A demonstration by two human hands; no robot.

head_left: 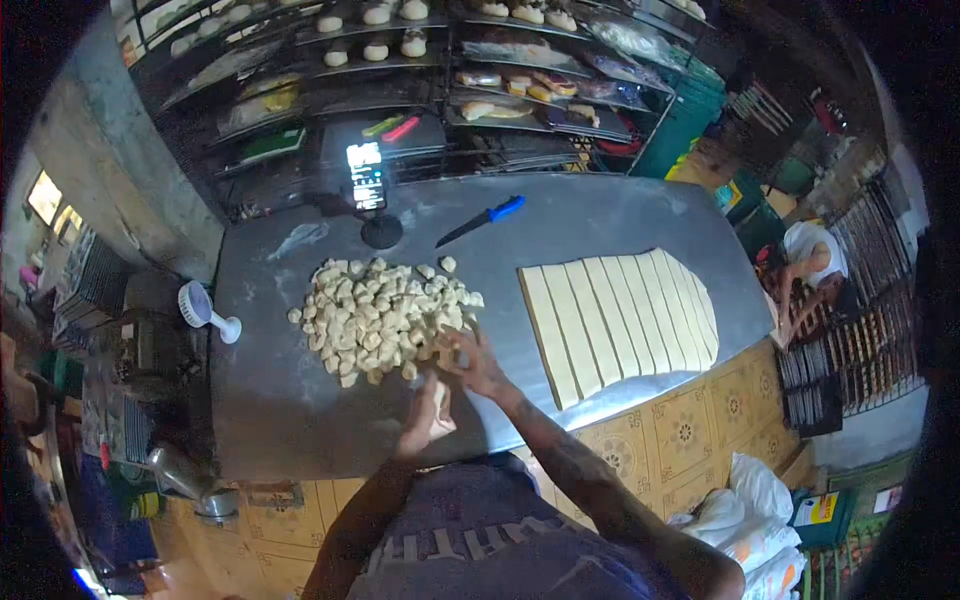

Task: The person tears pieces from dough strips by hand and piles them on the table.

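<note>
My left hand (428, 418) is closed around a short strip of pale dough (441, 427), low over the table near its front edge. Just ahead and to the right, my right hand (474, 362) reaches to the near right side of a heap of small dough pieces (375, 310). Its fingers are apart, and I see nothing held between them. A flat sheet of dough cut into long strips (620, 320) lies to the right of that hand. Beyond the heap, a knife with a blue handle (507, 207) rests on the table.
A lit phone on a round stand (381, 232) stands behind the heap on the dark table (270, 420). At the left edge is a small white fan (205, 308). Racks of trays (390, 95) line the back. Another person (815, 255) crouches at right; white sacks (745, 515) lie below.
</note>
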